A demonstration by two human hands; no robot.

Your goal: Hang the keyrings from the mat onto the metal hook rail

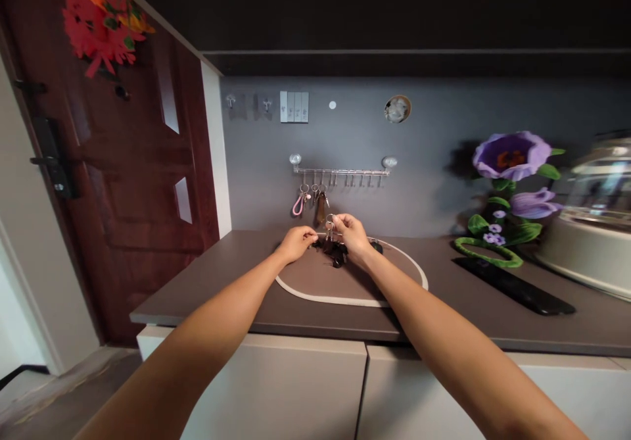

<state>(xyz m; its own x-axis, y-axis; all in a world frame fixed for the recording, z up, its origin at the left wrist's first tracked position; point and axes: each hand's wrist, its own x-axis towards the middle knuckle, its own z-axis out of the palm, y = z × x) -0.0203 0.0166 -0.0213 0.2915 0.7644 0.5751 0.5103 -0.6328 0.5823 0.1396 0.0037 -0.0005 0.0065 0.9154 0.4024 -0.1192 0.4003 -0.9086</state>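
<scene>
My right hand pinches a metal key ring between thumb and fingertips, and keys hang below it. Black key fobs lie beneath on a brown mat with a pale rim, partly hidden by the right hand. At the mat's left side, my left hand is closed with its fingertips together beside the dark keys; what they hold, if anything, is too small to make out. Just behind the hands, a clear hook rail on the wall carries several key rings, one with a pink strap.
A purple flower ornament stands on the countertop at right, with a black elongated object before it and a white appliance beside it. A dark cabinet overhangs the counter. A red-brown door is at left.
</scene>
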